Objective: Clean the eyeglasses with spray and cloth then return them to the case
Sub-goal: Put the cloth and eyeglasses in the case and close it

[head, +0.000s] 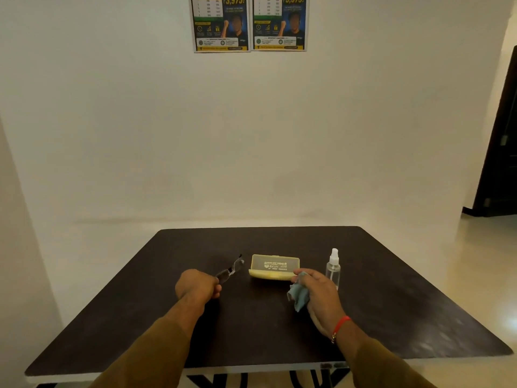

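Note:
My left hand [198, 284] grips the dark-framed eyeglasses [230, 270] by one end and holds them above the table, left of the case. The yellow glasses case [274, 267] lies open in the middle of the dark table [391, 303], its lid standing up with printed text on it. My right hand [316, 292] holds a crumpled light blue cloth [298, 296] just in front of the case's right end. A small clear spray bottle [333, 269] with a white nozzle stands upright to the right of the case, close behind my right hand.
The table stands before a plain white wall with two posters [249, 23] high up. A dark door [500, 141] is at the far right. Pale floor surrounds the table.

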